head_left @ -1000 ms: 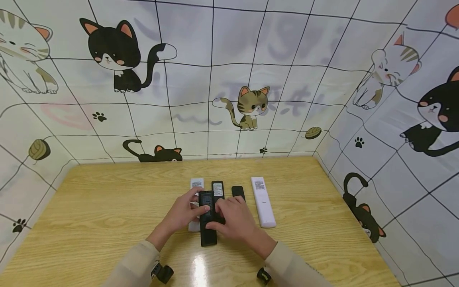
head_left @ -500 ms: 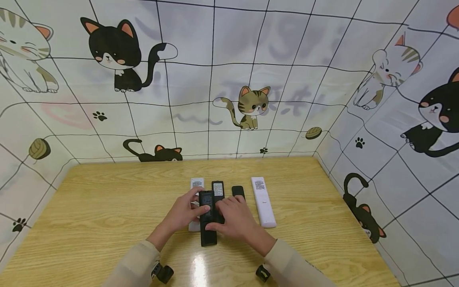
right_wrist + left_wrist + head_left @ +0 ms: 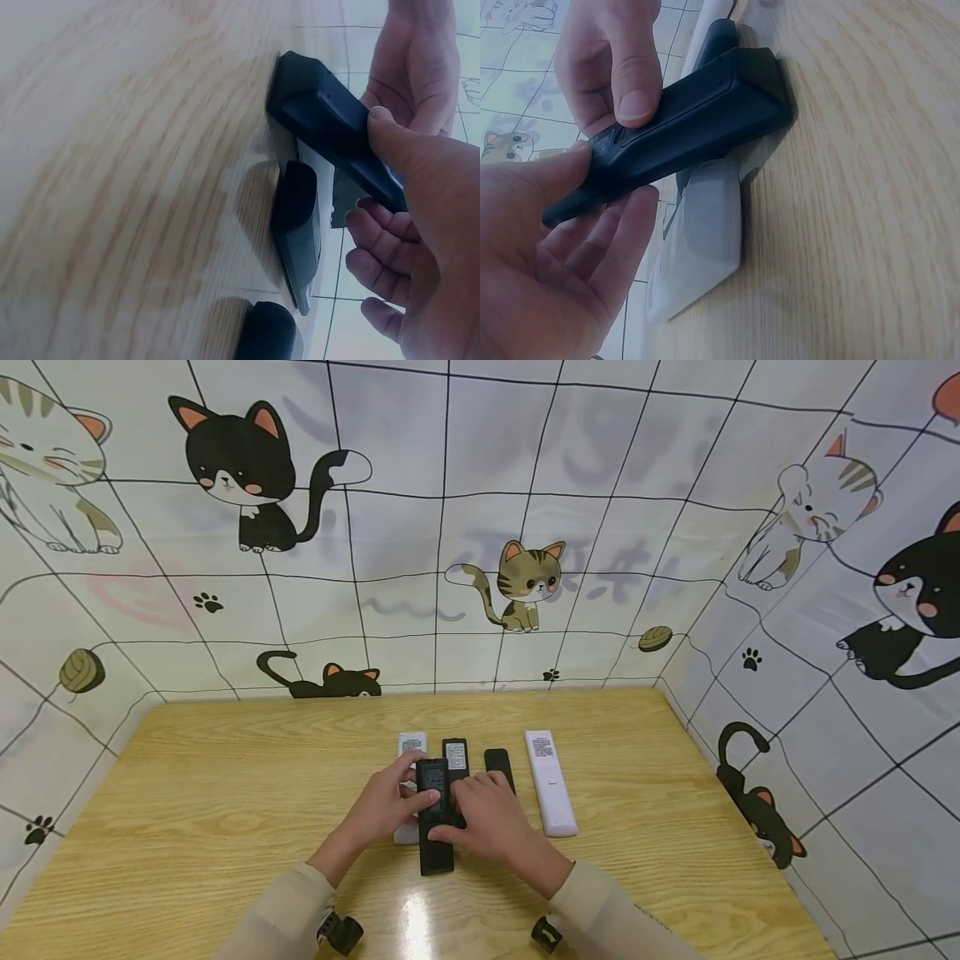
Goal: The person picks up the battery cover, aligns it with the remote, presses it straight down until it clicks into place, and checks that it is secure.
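A black remote control (image 3: 437, 858) lies back side up and tilted, its near end low at the tabletop and its far end raised. My left hand (image 3: 384, 806) grips the raised end, thumb on the back and fingers along the left side and beneath. The thumb of my right hand (image 3: 491, 817) presses on the battery cover (image 3: 679, 105), which sits in place; its other fingers curl at the remote's right side. Behind and partly hidden are a white remote (image 3: 411, 743) on the left and a black remote with a white label (image 3: 456, 757).
A small black remote (image 3: 498, 760) lies beyond my right hand, partly covered by it. Farther right is a long white remote (image 3: 553, 793), back side up. The wooden table (image 3: 225, 810) meets cat-patterned cloth walls (image 3: 405, 543) at the back and sides.
My right hand and wrist have shifted very slightly left, uncovering a little more of the small black remote. The held remote and my left hand stay in place.
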`<state>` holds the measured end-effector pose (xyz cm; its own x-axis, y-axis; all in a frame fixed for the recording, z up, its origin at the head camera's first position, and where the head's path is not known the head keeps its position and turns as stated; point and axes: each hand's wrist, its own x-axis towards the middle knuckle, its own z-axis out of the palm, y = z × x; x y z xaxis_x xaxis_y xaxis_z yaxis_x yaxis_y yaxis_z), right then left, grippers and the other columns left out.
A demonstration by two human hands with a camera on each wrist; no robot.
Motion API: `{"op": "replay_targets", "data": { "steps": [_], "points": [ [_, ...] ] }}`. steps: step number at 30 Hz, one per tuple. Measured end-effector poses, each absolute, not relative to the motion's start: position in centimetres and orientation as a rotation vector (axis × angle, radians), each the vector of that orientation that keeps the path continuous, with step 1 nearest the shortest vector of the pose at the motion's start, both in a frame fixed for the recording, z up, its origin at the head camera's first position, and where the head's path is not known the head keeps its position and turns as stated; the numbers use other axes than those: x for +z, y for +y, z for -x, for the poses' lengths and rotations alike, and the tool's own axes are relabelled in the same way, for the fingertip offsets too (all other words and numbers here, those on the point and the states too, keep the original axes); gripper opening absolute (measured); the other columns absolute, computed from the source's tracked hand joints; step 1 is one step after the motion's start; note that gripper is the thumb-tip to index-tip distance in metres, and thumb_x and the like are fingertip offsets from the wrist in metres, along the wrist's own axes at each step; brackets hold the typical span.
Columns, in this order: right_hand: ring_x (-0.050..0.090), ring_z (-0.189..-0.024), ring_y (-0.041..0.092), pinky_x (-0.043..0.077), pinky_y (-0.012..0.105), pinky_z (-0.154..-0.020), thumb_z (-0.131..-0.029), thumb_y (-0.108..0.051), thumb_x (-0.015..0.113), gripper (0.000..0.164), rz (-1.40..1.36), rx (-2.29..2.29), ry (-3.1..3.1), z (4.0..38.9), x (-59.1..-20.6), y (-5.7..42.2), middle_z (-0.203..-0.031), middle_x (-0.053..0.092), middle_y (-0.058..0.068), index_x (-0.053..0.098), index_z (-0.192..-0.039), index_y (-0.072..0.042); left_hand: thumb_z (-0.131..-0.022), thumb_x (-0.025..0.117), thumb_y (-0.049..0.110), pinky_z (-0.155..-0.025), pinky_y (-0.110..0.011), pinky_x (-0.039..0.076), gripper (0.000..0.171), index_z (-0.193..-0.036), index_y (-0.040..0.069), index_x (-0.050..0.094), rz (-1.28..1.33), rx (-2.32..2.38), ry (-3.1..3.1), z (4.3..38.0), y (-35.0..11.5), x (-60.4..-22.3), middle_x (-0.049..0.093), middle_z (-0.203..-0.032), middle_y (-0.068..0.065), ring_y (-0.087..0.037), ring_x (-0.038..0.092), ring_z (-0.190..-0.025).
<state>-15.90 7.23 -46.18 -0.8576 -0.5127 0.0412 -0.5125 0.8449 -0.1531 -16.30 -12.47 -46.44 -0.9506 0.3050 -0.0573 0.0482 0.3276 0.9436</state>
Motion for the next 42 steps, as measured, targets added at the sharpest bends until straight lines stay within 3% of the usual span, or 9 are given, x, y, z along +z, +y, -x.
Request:
{"op": "replay_targets", "data": {
  "steps": [10, 26, 42],
  "points": [
    [0.055, -0.086, 0.012, 0.037, 0.036, -0.088, -0.08, -0.073, 0.058, 0.052, 0.838, -0.263, 3.024, 15.69, -46.12, 7.17, -0.077, 0.054, -0.012, 0.057, -0.09, -0.022, -0.092, 0.068, 0.019, -0.059, -0.033, 0.058, 0.05, -0.137, 0.016, 0.047, -0.3, 1.661, 2.381, 16.22, -12.38, -46.45, 0.067, -0.109, -0.017, -0.018, 0.068, -0.078],
    [0.054, -0.092, 0.015, 0.036, 0.037, -0.092, -0.083, -0.072, 0.055, 0.053, 0.88, -0.213, 3.022, 15.53, -46.36, 7.08, -0.076, 0.047, -0.01, 0.054, -0.093, -0.019, -0.093, 0.067, 0.02, -0.06, -0.034, 0.058, 0.052, -0.139, 0.014, 0.045, -0.33, 1.656, 2.389, 16.18, -12.37, -46.51, 0.066, -0.112, -0.018, -0.019, 0.068, -0.081],
    [0.054, -0.089, 0.013, 0.037, 0.037, -0.09, -0.082, -0.073, 0.056, 0.053, 0.872, -0.255, 3.007, 15.66, -46.08, 7.23, -0.079, 0.052, -0.011, 0.055, -0.095, -0.021, -0.095, 0.064, 0.019, -0.061, -0.034, 0.058, 0.049, -0.14, 0.015, 0.044, -0.365, 1.691, 2.352, 16.2, -12.54, -46.57, 0.068, -0.109, -0.018, -0.019, 0.067, -0.079]
  ]
}}
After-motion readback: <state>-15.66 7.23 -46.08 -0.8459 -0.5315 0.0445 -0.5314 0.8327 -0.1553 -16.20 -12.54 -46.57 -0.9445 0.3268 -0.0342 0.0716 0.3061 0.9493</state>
